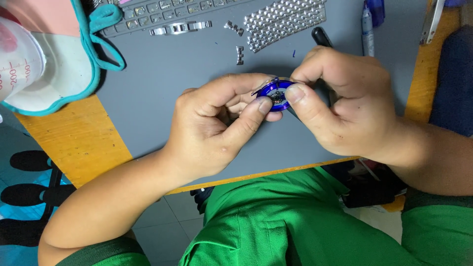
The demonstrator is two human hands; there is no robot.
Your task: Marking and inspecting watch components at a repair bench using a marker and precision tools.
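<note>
Left hand (217, 128) and right hand (345, 103) pinch a small blue ring (276, 94) between thumbs and forefingers, above the grey mat (162, 83) near the worktop's front edge. Metal links (283, 22) and a pen (367, 24) lie toward the far edge.

- Clear plastic measuring cup (17, 59) at the worktop's far left edge, printed with a red graduated scale, the one label in view.
- Cup sits on a white cloth with teal trim (59, 74).
- No packages, signs or screens showing.
</note>
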